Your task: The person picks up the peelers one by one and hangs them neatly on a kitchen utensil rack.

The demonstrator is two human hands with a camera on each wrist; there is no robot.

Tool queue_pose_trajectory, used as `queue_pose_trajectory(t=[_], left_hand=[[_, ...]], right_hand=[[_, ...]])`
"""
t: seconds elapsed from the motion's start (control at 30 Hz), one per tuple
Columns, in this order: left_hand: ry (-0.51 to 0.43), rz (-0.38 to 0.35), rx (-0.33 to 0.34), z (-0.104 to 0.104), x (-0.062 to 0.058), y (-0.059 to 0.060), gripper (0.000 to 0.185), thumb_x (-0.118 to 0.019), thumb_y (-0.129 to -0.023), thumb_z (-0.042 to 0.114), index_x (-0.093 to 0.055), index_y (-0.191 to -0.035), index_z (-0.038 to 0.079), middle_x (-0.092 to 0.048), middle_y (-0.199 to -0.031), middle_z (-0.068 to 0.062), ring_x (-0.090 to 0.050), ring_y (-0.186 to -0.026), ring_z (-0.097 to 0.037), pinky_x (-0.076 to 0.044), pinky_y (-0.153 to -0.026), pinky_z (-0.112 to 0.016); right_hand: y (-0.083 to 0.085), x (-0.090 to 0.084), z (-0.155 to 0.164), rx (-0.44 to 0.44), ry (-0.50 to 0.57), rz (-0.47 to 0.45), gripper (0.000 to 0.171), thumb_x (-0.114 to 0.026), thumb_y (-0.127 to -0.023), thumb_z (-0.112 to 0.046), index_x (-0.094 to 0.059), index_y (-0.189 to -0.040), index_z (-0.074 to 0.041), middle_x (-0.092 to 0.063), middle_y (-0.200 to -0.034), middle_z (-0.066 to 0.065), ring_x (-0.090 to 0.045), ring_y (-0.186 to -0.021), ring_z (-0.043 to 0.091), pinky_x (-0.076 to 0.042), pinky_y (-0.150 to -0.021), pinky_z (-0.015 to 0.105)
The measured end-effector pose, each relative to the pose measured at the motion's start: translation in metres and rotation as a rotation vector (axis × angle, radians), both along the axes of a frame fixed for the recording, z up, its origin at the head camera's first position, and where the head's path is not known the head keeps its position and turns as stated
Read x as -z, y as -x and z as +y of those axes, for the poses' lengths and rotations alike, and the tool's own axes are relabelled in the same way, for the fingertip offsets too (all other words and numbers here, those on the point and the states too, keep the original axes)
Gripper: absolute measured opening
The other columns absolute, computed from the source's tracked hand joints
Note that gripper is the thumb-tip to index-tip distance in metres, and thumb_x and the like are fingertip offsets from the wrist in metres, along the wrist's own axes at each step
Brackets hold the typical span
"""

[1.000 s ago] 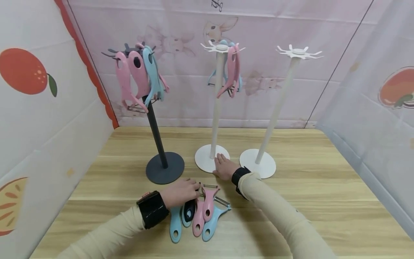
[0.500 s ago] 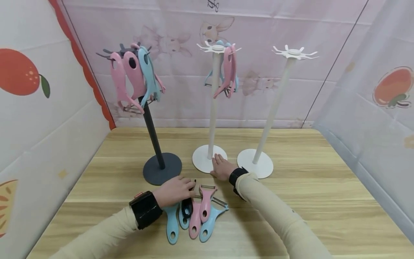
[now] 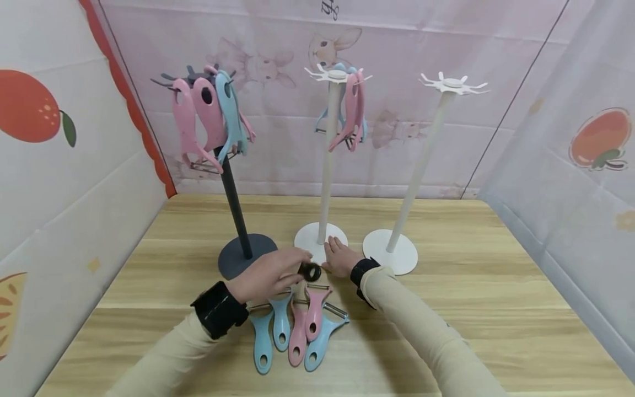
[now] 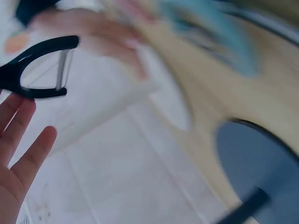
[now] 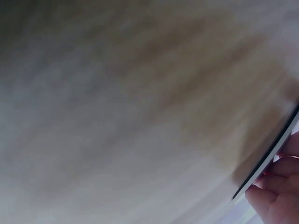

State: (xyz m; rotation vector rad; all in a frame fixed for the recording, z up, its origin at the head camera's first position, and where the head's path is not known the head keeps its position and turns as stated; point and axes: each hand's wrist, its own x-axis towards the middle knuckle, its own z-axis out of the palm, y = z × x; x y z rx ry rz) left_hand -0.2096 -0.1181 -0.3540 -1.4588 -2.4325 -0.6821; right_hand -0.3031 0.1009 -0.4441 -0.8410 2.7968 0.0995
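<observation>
My left hand [image 3: 268, 275] pinches a black peeler [image 4: 10, 77] above the table; its U-shaped head and metal blade show in the left wrist view. In the head view the peeler is foreshortened in front of the fingers. My right hand [image 3: 342, 258] rests with straight fingers on the round white base [image 3: 306, 242] of the middle stand, at its right front edge. Below my left hand lie several peelers: a light blue one [image 3: 263, 344] on the left, another blue one [image 3: 281, 320], overlapping pink ones [image 3: 315, 314], and a blue one [image 3: 317, 347] on the right.
At left, a dark grey stand [image 3: 235, 201] carries several pink and blue peelers [image 3: 208, 110]. Pink and blue peelers [image 3: 353, 110] hang on the middle white stand [image 3: 326, 182]. Another white stand [image 3: 419, 171] stands to the right. Printed cloth [image 3: 397, 149] surrounds the wooden table [image 3: 471, 286].
My left hand has lifted the black peeler off the pile and moved it up, toward the middle stand's base. The right hand has stayed on that base.
</observation>
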Motion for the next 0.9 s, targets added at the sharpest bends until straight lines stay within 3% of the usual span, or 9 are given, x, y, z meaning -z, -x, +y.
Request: queue_pose_trajectory(t=[0.1, 0.37, 0.53, 0.7, 0.9], left_hand=[[-0.182, -0.015, -0.012, 0.009, -0.018, 0.004, 0.032, -0.063, -0.086, 0.009, -0.055, -0.117, 0.003, -0.06, -0.111, -0.009, -0.057, -0.104, -0.019, -0.047, -0.084, -0.033], [-0.537, 0.222, -0.217, 0.039, -0.076, 0.025, 0.029, -0.065, -0.082, 0.004, -0.059, -0.108, -0.006, -0.064, -0.097, -0.017, -0.06, -0.09, -0.028, -0.047, -0.08, -0.038], [-0.697, 0.248, -0.288, 0.056, -0.109, 0.038, 0.019, -0.061, -0.083, 0.008, -0.061, -0.096, -0.007, -0.064, -0.084, -0.015, -0.06, -0.077, -0.025, -0.048, -0.072, -0.035], [-0.76, 0.28, -0.381, 0.069, -0.139, 0.052, 0.022, -0.058, -0.084, 0.013, -0.062, -0.095, -0.005, -0.065, -0.079, -0.013, -0.059, -0.073, -0.024, -0.045, -0.068, -0.036], [-0.713, 0.294, -0.498, 0.077, -0.161, 0.06, 0.026, -0.058, -0.084, 0.018, -0.064, -0.096, -0.004, -0.063, -0.075, -0.012, -0.054, -0.066, -0.023, -0.037, -0.058, -0.033]], right_hand=[[-0.01, -0.009, -0.001, -0.018, 0.015, 0.014, 0.059, -0.042, -0.097, -0.029, -0.027, -0.136, 0.013, -0.019, -0.143, 0.031, -0.016, -0.133, 0.04, -0.016, -0.109, 0.039], [-0.016, -0.015, -0.002, -0.035, -0.052, 0.046, 0.06, -0.038, -0.098, -0.031, -0.026, -0.137, 0.012, -0.019, -0.143, 0.031, -0.016, -0.134, 0.039, -0.013, -0.109, 0.038], [-0.016, -0.017, -0.001, -0.016, -0.047, 0.037, 0.059, -0.038, -0.098, -0.03, -0.025, -0.137, 0.012, -0.019, -0.143, 0.031, -0.016, -0.134, 0.039, -0.015, -0.109, 0.038], [-0.016, -0.019, -0.002, -0.009, -0.037, 0.039, 0.059, -0.038, -0.098, -0.03, -0.025, -0.137, 0.012, -0.018, -0.143, 0.031, -0.015, -0.134, 0.038, -0.014, -0.109, 0.038], [-0.018, -0.022, -0.005, 0.015, -0.032, 0.011, 0.061, -0.039, -0.098, -0.031, -0.024, -0.138, 0.011, -0.017, -0.144, 0.03, -0.014, -0.134, 0.038, -0.013, -0.109, 0.037]])
